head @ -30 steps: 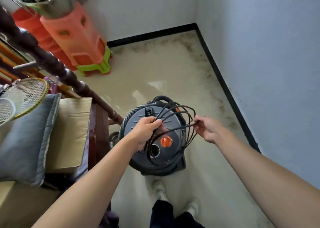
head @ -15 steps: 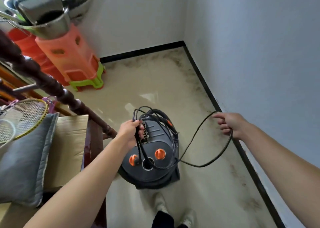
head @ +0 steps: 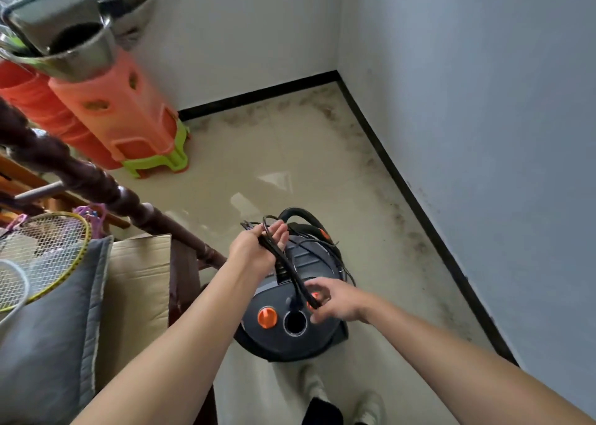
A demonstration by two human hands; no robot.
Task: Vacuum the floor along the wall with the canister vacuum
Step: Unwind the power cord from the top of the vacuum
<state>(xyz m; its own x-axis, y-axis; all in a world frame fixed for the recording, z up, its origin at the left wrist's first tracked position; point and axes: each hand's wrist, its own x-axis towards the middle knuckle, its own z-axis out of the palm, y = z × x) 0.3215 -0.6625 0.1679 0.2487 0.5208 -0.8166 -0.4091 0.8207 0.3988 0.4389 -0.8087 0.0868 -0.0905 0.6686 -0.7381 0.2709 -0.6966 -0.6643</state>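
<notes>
Left hand (head: 254, 250), right hand (head: 338, 302) hold cord (head: 292, 273) (over vacuum (head: 309, 339))

**OPERATOR APPEARANCE: HEAD VIEW**

The left forearm (head: 167, 337), seen from the lower left of the frame, and the right forearm (head: 451, 344), seen from the lower right, are bare up to the frame edge. The left hand (head: 254, 250) and right hand (head: 338, 302) are bare. At bottom centre are a dark trouser leg (head: 322, 413) and two pale, off-white shoes (head: 311, 384) with rounded toes. Finer detail is blurred.
</notes>
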